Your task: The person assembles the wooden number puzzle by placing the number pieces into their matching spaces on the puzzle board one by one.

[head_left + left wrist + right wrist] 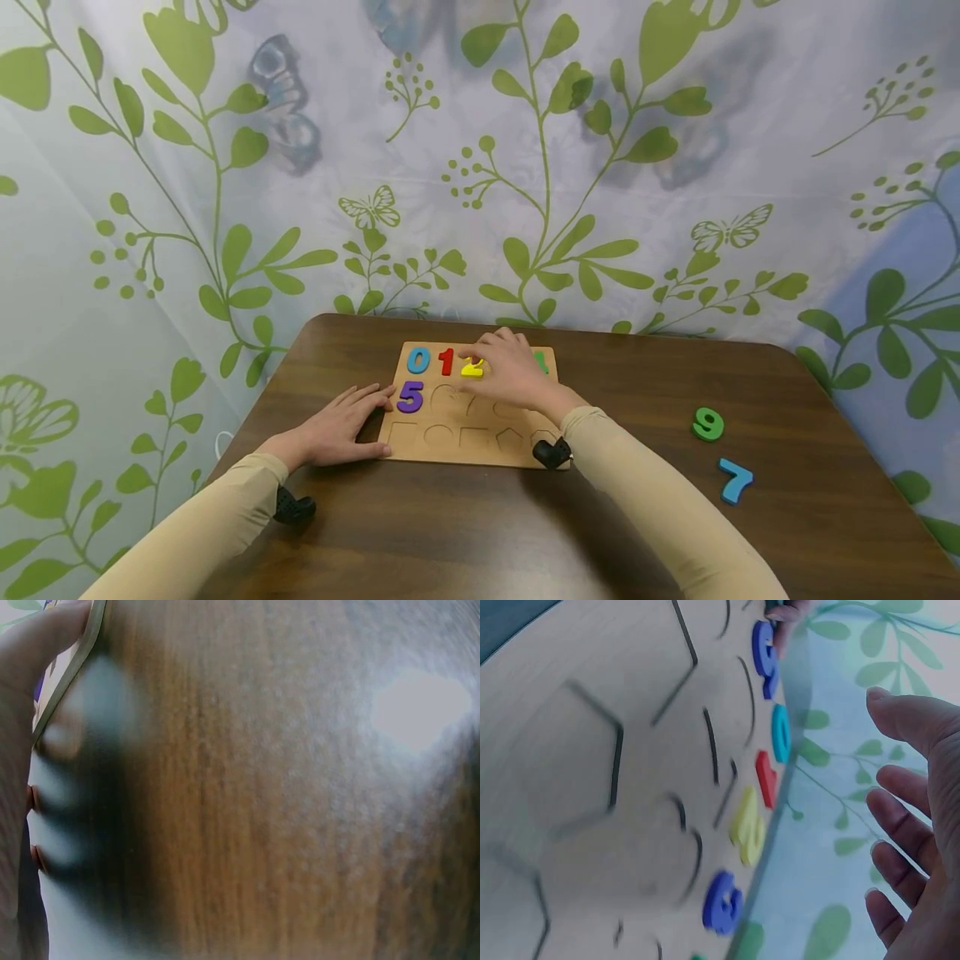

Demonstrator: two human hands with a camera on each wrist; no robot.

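Observation:
A wooden number board [450, 418] lies on the table. Over its top row hovers my right hand [513, 371], fingers loosely bent. In the right wrist view that hand holds nothing, with a gap between thumb and fingers. Below it sit the yellow 2 [472, 369] and a blue 3 [721, 904], which the hand hides in the head view. A blue 0 [417, 360], red 1 [446, 362], purple 5 [410, 397] and partly covered green 4 [542, 362] are also on the board. My left hand [337, 427] rests at its left edge, fingers extended, thumb touching the front left corner.
Right of the board, a green 9 [707, 424] and a blue 7 [736, 481] lie loose on the brown table [420, 533]. Behind the table hangs a leaf-patterned curtain [450, 167]. Carved outlines show in the board's lower rows.

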